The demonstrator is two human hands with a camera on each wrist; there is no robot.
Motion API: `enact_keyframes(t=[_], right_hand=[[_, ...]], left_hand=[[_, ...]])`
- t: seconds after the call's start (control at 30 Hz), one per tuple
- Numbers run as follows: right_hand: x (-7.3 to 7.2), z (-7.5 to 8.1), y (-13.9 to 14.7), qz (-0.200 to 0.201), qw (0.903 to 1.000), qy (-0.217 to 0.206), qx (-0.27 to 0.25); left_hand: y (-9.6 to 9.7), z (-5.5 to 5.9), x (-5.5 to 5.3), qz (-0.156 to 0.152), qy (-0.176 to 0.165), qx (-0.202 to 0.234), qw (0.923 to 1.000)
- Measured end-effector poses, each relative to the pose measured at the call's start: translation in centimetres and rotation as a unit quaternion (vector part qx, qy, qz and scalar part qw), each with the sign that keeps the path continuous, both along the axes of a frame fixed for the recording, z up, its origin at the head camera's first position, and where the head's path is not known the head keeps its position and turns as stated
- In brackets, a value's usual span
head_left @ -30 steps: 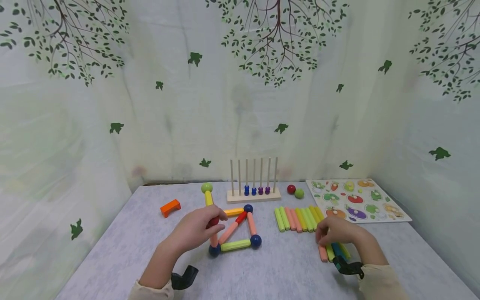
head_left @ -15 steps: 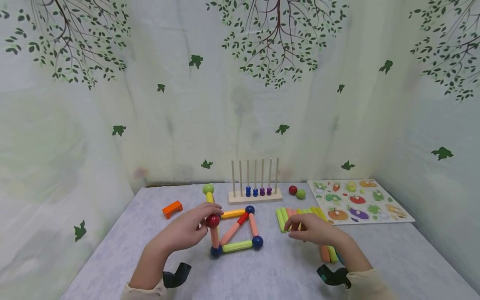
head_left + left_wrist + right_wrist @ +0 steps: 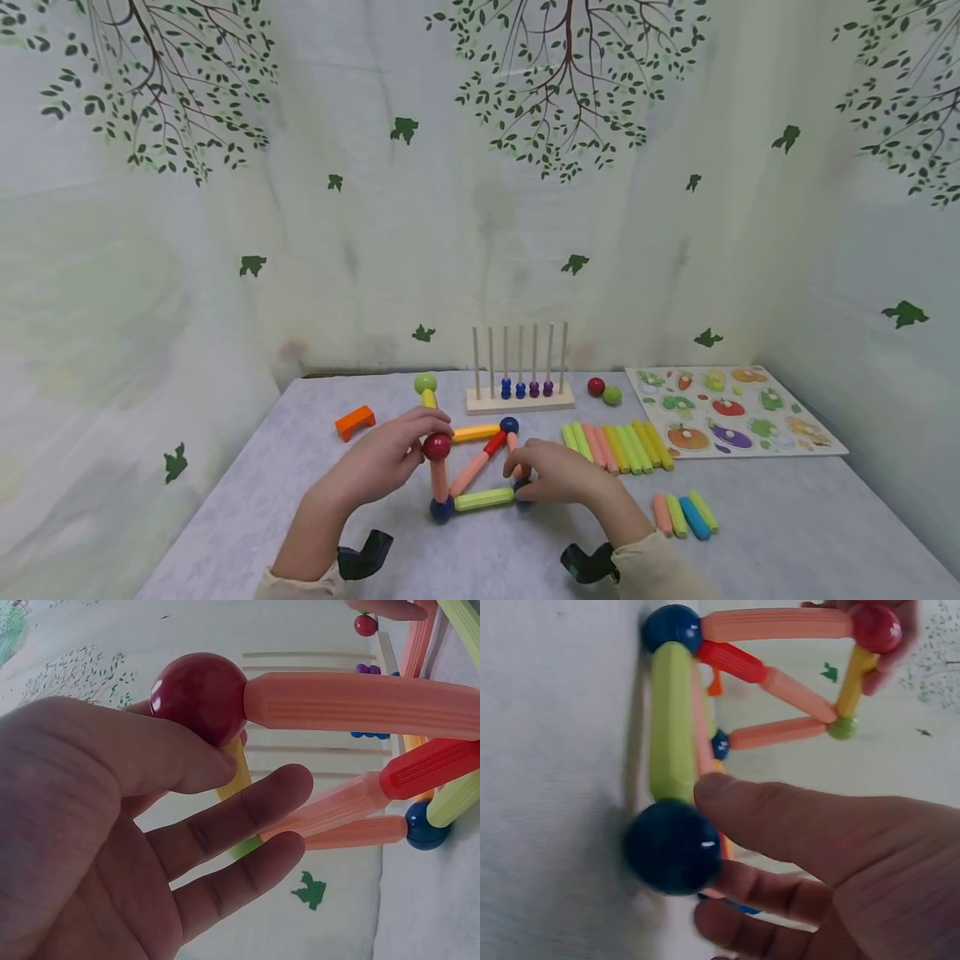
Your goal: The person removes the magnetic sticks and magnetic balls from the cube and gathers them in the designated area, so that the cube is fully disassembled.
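Observation:
A frame of magnetic sticks and balls stands on the table, with blue balls at its base corners. My left hand (image 3: 378,462) pinches the red ball (image 3: 199,697) between thumb and forefinger, on top of an upright pink stick (image 3: 438,481); its other fingers are spread. From the red ball a yellow stick (image 3: 853,679) runs to a green ball (image 3: 425,383). My right hand (image 3: 562,473) is at the front right blue ball (image 3: 673,847), where a light green stick (image 3: 483,500) ends. Its thumb and fingers are apart around the ball's upper side; whether they touch it is unclear.
A row of several sticks (image 3: 618,448) lies on the right, with a shorter row (image 3: 684,517) nearer. Behind stand a wooden peg rack (image 3: 520,403) with beads, a loose red ball (image 3: 596,387) and a green ball (image 3: 612,396). A vegetable puzzle board (image 3: 738,412) and an orange block (image 3: 355,422) flank them.
My right hand has moved left from the shorter row of sticks, past the longer row, to the frame's front right blue ball. My left hand stays at the red ball.

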State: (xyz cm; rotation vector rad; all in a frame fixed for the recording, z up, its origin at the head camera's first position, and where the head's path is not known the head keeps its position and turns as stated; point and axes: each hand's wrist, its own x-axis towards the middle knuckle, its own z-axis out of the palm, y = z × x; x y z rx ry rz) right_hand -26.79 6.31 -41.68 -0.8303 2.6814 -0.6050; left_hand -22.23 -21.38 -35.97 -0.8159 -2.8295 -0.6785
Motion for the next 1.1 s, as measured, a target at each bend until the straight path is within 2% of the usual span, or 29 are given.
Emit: enact_keyframes(t=[0.23,0.47,0.57,0.63,0.8,0.97,1.1], right_hand=[[-0.3,-1.0,0.4,-0.024,0.9994,0.023,-0.005],[-1.0,-2.4,0.7,-0.07,0.9949,0.069,-0.023],[-1.1,-2.8,0.7,-0.093,0.9922,0.073,-0.042],[-1.2,-2.9,0.7,-0.1,0.9911,0.066,-0.057],[-1.5,-3.5,1.0,-0.078,0.9922,0.041,-0.088],[-1.6,-4.0,1.0,-0.033,0.9907,-0.01,-0.131],[-1.5,-4.0,0.9,-0.012,0.9855,-0.045,-0.164]], left_hand=[[0.5,0.5,0.1,0.003,0.011,-0.003,0.9999],[1.5,0.6,1.0,0.021,0.036,-0.037,0.9984],[2.3,0.4,1.2,0.03,0.045,-0.05,0.9973],[2.8,0.4,1.4,0.023,0.059,-0.053,0.9966],[4.0,0.6,2.1,0.01,0.08,-0.055,0.9952],[4.9,0.7,2.6,0.03,0.078,-0.07,0.994],[5.7,0.5,2.7,0.044,0.098,-0.063,0.9922]])
